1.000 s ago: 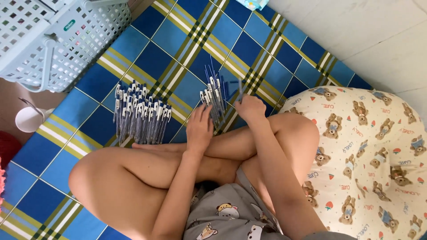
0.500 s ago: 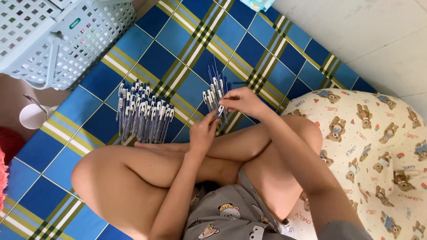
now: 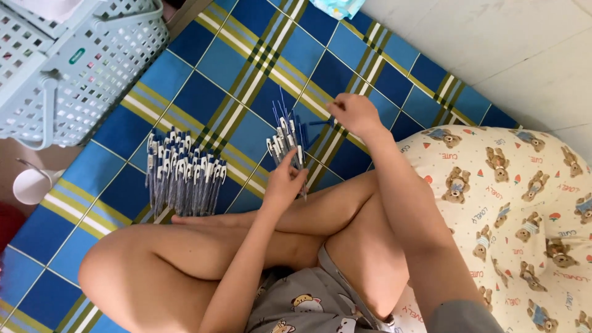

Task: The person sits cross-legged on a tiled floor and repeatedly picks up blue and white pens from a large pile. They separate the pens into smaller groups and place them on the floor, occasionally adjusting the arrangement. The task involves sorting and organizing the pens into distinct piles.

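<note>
Far left sits a pale blue lattice basket (image 3: 74,68), a white cup (image 3: 32,185) just near of it; blue-and-yellow checked mat (image 3: 203,68) spreads underneath, with a bear-print cushion (image 3: 524,209) right.

Home floor: checked mat (image 3: 203,80), bear-print cushion (image 3: 512,203).

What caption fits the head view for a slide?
Seated person's left hand grips a pen bundle; right hand reaches to the mat beside a pen pile.
</note>
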